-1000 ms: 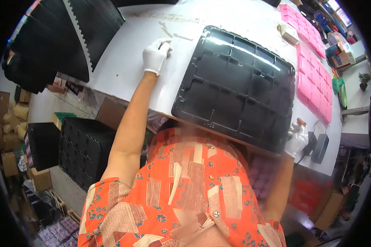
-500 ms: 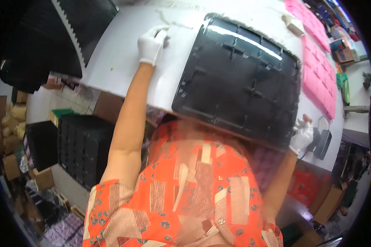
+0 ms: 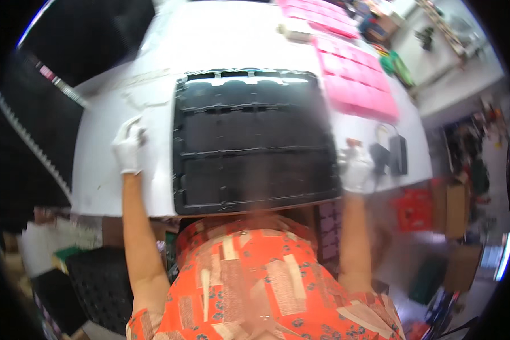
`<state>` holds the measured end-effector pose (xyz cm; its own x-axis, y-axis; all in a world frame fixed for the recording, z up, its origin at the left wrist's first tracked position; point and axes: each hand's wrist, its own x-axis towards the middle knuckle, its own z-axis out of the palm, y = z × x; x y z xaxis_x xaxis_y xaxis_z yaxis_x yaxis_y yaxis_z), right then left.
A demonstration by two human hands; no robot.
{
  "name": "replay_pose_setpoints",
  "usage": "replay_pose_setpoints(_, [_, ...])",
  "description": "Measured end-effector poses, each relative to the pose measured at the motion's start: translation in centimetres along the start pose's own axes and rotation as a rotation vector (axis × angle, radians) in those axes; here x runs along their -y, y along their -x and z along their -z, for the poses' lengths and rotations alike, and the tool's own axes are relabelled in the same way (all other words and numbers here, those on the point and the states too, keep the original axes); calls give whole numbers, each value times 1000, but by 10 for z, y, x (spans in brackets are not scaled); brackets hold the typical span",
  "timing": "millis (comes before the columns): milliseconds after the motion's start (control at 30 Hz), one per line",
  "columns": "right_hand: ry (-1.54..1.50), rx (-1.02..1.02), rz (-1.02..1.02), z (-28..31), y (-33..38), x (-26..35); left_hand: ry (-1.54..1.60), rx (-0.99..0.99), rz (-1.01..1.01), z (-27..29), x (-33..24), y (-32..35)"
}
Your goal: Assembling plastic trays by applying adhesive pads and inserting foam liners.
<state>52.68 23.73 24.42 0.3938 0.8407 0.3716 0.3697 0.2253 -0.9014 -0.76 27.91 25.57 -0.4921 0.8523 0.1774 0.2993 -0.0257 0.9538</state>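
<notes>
Two gloved hands flank a black tray on the white desk.

Lying flat between them, the big black moulded tray (image 3: 255,141) has its near edge overhanging the desk (image 3: 102,170) toward the person in the orange patterned shirt. The left hand (image 3: 128,148), in a white glove, rests on the bare desk just beside the tray's left rim; its fingers (image 3: 131,127) look loosely curled, holding nothing I can make out. The right hand (image 3: 357,169), also gloved, sits at the tray's right rim, but blur hides whether its fingers are closed or spread. Beyond those right fingers lie pink trays (image 3: 354,79); just outside them sits a small dark device (image 3: 392,154).
</notes>
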Motion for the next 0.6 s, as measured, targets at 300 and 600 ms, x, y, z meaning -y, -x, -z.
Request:
replay_pose_setpoints(300, [-420,-123,-425,-3,-4,29,82,19,13,-7,13,-11])
replay_pose_setpoints(600, [-358,-101,-310,-2,-4,15,58,2,4,-13,-8,0])
